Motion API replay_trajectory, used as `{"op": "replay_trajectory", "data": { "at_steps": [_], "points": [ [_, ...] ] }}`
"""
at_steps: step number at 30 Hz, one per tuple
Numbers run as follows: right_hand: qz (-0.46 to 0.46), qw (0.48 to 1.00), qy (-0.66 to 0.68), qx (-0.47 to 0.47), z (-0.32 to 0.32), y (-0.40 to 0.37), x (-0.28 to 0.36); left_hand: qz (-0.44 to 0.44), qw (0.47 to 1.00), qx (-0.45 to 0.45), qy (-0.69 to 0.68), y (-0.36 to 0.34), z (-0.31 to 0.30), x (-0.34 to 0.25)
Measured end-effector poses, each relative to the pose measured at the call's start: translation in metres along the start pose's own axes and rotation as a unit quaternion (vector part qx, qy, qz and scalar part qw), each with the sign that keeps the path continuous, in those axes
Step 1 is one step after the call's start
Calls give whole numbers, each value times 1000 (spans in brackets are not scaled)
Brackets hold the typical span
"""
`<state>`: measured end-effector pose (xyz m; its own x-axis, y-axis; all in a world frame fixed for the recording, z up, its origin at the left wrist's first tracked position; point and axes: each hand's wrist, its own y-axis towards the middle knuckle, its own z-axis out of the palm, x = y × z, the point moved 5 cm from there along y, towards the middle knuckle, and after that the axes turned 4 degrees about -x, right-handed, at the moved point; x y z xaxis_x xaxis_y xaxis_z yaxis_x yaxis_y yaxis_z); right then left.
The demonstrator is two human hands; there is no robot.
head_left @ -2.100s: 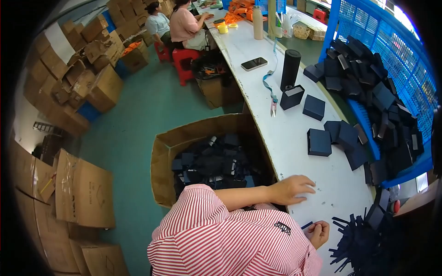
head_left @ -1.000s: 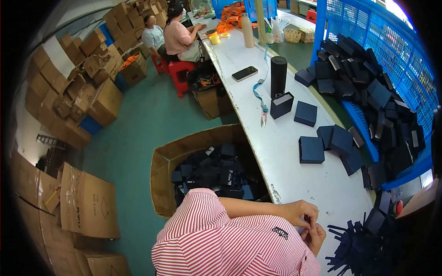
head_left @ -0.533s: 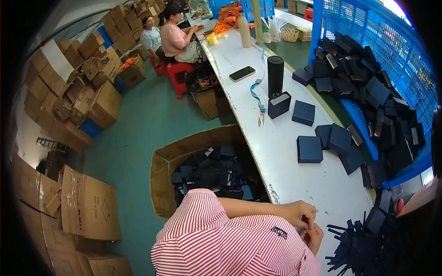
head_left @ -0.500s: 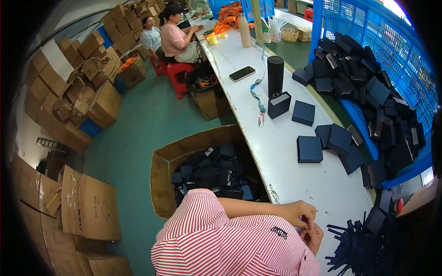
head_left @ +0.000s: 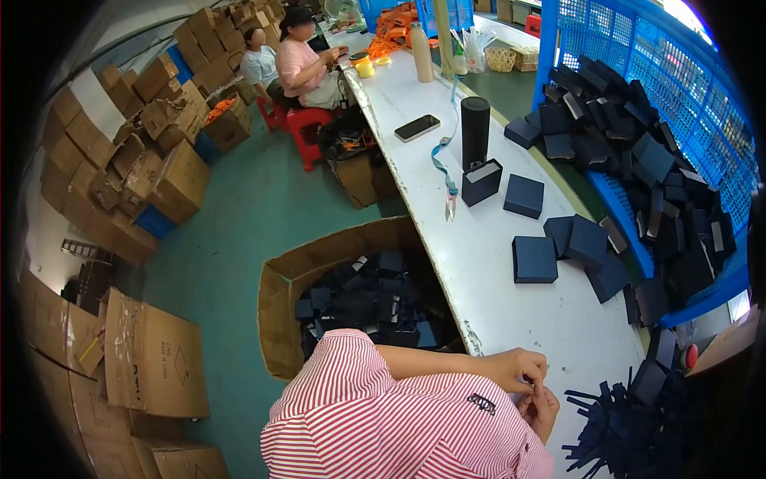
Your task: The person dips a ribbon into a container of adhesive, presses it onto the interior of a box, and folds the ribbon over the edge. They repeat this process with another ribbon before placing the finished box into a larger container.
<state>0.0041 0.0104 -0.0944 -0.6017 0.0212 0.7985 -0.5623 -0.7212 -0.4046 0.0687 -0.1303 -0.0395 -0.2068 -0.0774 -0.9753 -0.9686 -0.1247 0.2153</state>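
My left hand (head_left: pixel 519 370) is closed in a pinch above the near edge of the white table. Its fingertips meet those of my right hand (head_left: pixel 543 410), which is pinched too. Whatever sits between the fingers is too small or hidden to make out. To the right of both hands lies a heap of dark blue strips (head_left: pixel 614 427). Farther up the table are a flat navy box (head_left: pixel 534 259), a stack of similar boxes (head_left: pixel 586 241), another single box (head_left: pixel 523 196) and an upright box with a pale inside (head_left: pixel 482 183).
A large carton (head_left: pixel 275 319) holding dark boxes stands beside the table (head_left: pixel 487 311). Small scissors (head_left: pixel 451 206) on a blue ribbon, a phone (head_left: pixel 417 128) and a black cylinder (head_left: pixel 475 132) lie beyond. A blue crate (head_left: pixel 698 307) overflows with boxes. Two people sit farther along.
My hands stay pinched together in almost the same place. The view has shifted very slightly. At the far end, a seated person's hands and head have moved a little.
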Motion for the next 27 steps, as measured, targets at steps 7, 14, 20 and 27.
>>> {"op": "replay_trajectory", "data": {
  "at_steps": [7, 14, 20, 27],
  "points": [
    [3, 1000, 11, 2, 0, 0, -1, 8, 999, 25, -23, 0, 4, 5],
    [1, 1000, 15, -8, 3, -3, 3, -5, 1000, 16, -6, 0, 5, 4],
    [-10, 1000, 21, 2, 2, -3, 3, 13, 1000, -16, 4, -1, 7, 5],
    [-7, 1000, 17, 7, -1, -2, 0, -9, 1000, 16, -18, -1, 8, 7]
  ]
}}
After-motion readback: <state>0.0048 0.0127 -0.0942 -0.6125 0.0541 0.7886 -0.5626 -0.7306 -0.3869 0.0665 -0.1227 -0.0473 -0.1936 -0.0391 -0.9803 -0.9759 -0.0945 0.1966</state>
